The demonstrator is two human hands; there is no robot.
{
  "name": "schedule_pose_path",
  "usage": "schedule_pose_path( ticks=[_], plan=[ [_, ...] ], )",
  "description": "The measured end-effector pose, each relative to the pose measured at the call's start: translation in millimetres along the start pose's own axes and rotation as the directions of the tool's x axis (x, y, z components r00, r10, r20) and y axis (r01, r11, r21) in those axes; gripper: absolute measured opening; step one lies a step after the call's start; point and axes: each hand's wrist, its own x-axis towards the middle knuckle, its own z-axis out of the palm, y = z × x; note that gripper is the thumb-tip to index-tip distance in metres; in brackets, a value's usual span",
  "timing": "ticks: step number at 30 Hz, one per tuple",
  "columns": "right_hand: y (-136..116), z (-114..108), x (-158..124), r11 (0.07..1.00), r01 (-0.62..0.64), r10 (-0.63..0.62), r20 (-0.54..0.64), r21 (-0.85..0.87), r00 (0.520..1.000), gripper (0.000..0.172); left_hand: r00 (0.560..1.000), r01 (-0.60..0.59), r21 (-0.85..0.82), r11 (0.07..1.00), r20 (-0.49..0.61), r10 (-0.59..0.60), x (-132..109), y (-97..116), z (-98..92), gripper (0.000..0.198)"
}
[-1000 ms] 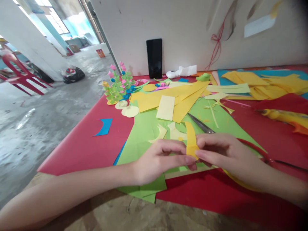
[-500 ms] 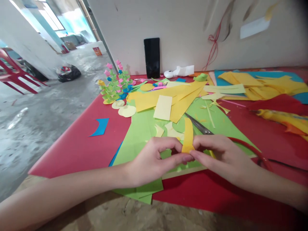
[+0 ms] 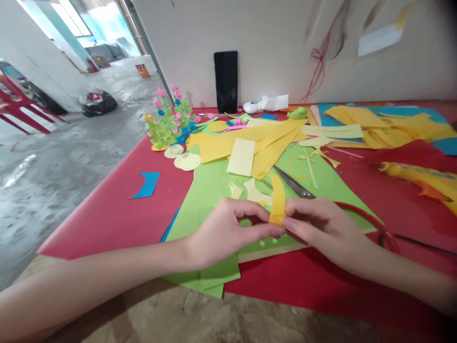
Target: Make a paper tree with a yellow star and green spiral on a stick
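While your left hand [image 3: 221, 233] pinches the low end of a yellow strip [image 3: 279, 195] between thumb and fingers, your right hand [image 3: 328, 233] pinches it from the other side. Your 2 hands are close together, and the fingers of both are closed on the paper. The strip stands up between them and bends in a soft curve, above the green paper [image 3: 200, 205]. Just past your right hand lie the scissors [image 3: 296, 185], with a red handle behind your wrist. Past the strip you have a pale card [image 3: 242, 157] and some big yellow sheets [image 3: 214, 146]. A blue scrap [image 3: 148, 185] sits to the left on red paper [image 3: 117, 205]. At the back, small paper plants [image 3: 167, 126] stand on the left, and a black phone [image 3: 226, 81] stands up by the wall [image 3: 271, 47].
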Motion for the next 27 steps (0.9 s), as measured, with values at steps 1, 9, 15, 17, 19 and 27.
schedule_pose_path(
  ticks=[1,9,15,17,19,27],
  plan=[
    [0.6,1.1,0.0,1.0,-0.003,0.003,-0.004,0.006,1.0,0.025,1.0,-0.004,-0.001,1.0,0.005,0.004,0.6,-1.1,-0.2,0.018],
    [3.0,6.3,-1.2,0.996,-0.044,0.043,0.014,0.082,0.999,0.027,0.978,-0.147,0.019,0.989,0.152,0.142,4.2,-4.6,-11.0,0.026],
    [5.0,5.1,-2.8,0.983,-0.089,0.089,0.005,0.158,0.996,0.027,0.973,-0.2,-0.001,0.98,-0.114,0.198,5.9,-9.3,-5.5,0.006],
    [5.1,5.6,-3.1,0.976,-0.105,0.103,0.016,0.189,0.995,0.027,0.97,-0.209,-0.045,0.977,-0.139,0.201,6.0,-11.2,-4.2,0.008],
    [4.8,6.5,-3.1,0.968,-0.121,0.117,0.03,0.219,0.993,0.026,0.967,-0.222,-0.054,0.974,-0.141,0.212,5.8,-12.7,-4.3,0.008],
    [5.7,7.0,-0.6,0.93,-0.185,0.185,0.029,0.319,0.982,0.022,0.871,-0.458,0.222,0.861,-0.084,0.485,6.4,-12.8,-9.6,0.011]
  ],
)
